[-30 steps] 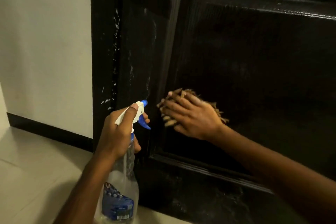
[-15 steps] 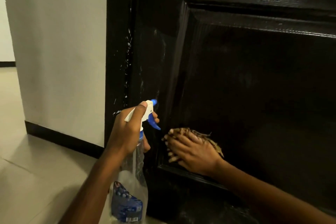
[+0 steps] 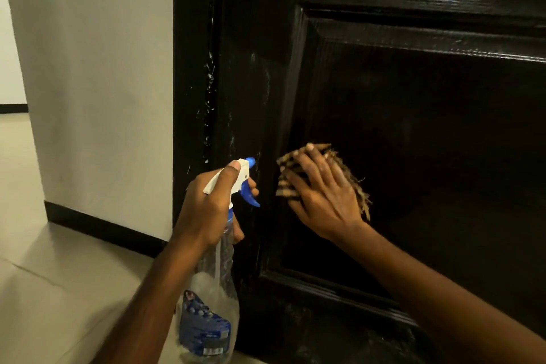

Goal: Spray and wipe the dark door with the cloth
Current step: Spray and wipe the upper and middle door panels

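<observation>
L hand grips spray bottle, nozzle twd dark door. R hand, fingers straight, presses frayed cloth flat on door panel

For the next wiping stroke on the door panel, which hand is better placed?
Right. The right hand presses the cloth flat on the door; the left hand grips the spray bottle.

Left grip, right grip and both forearms are bare.
</observation>
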